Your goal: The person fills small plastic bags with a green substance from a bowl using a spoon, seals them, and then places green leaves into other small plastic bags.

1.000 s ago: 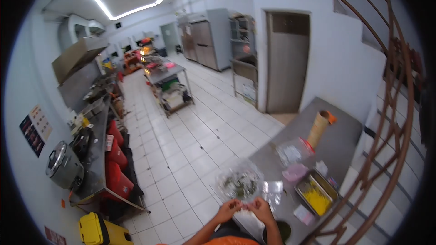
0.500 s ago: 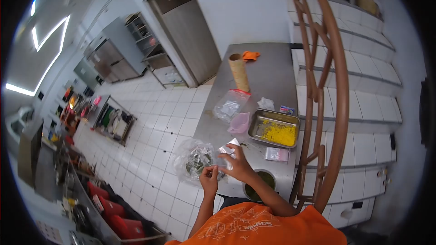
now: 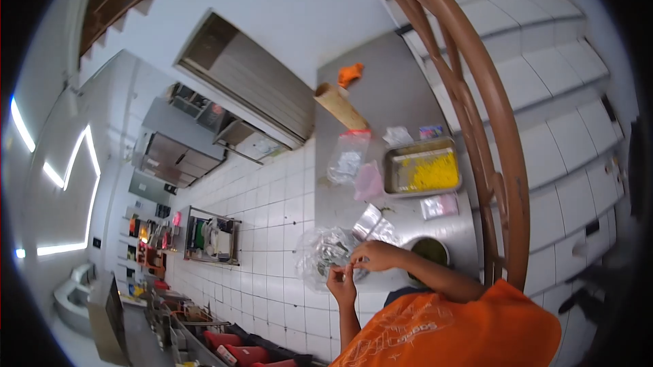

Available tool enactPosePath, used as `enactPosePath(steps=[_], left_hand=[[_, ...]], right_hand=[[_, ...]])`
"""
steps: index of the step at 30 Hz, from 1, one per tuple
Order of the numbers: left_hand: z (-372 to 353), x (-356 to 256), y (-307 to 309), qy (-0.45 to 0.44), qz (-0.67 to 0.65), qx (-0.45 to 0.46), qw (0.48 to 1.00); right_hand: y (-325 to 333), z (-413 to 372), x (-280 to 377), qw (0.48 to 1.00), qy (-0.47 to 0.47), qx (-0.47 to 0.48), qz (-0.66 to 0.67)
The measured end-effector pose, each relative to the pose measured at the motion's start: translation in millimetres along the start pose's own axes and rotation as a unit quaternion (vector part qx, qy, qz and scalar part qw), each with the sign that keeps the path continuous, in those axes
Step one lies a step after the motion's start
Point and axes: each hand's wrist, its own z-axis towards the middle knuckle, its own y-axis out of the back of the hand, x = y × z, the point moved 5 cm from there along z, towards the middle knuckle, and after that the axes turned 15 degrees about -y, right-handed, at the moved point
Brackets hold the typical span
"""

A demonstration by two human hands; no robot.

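My left hand point(image 3: 341, 281) is closed in a pinch at the near end of the metal table point(image 3: 381, 98). Its fingertips meet those of my right hand point(image 3: 377, 256), which is pinched too; whatever is between them is too small to make out. Just beyond and left of both hands sits a clear plastic bag point(image 3: 314, 258) with green leaves inside. Thin clear plastic packets point(image 3: 368, 221) lie flat on the table past my right hand. Under my right forearm, partly hidden, stands a round pot point(image 3: 430, 251) holding something dark green.
A steel tray point(image 3: 390, 178) holds yellow shredded food. Near it are a pink plastic piece point(image 3: 369, 181), a red-edged zip bag point(image 3: 349, 157), a white-and-pink packet point(image 3: 440, 206), a brown roll point(image 3: 341, 106) and an orange cloth point(image 3: 350, 74). A brown railing point(image 3: 505, 115) borders the table's right side.
The view has turned and tilted. My right hand has moved off the clear packets, its fingers closing in against my left fingertips. The packets now lie uncovered on the table.
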Motion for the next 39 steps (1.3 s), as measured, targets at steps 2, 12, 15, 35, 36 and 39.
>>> enactPosePath(steps=[2, 12, 15, 35, 36, 39], left_hand=[[-1.0, 1.7, 2.4, 0.000, 0.002, 0.045, 0.999], [13.6, -33.4, -4.2, -0.067, 0.094, 0.186, 0.976], [7.8, -37.2, 0.7, -0.002, 0.014, 0.183, 0.983], [-10.6, -2.1, -90.8, 0.098, -0.090, 0.309, 0.942], [-19.4, -4.0, -88.5, 0.106, -0.106, 0.312, 0.938], [-20.9, -4.6, -97.9, 0.074, -0.115, 0.319, 0.938]], right_hand=[[5.1, -3.5, -2.6, 0.998, -0.020, 0.051, 0.037], [-1.7, -5.4, -8.4, 0.957, 0.008, 0.224, 0.187], [-12.8, -5.0, -7.8, 0.935, -0.005, 0.252, 0.250], [36.7, -62.7, -29.6, 0.979, -0.140, -0.075, -0.127], [31.9, -72.1, -30.5, 0.978, -0.147, -0.091, -0.120], [38.3, -86.8, -16.1, 0.979, -0.120, -0.134, -0.097]])
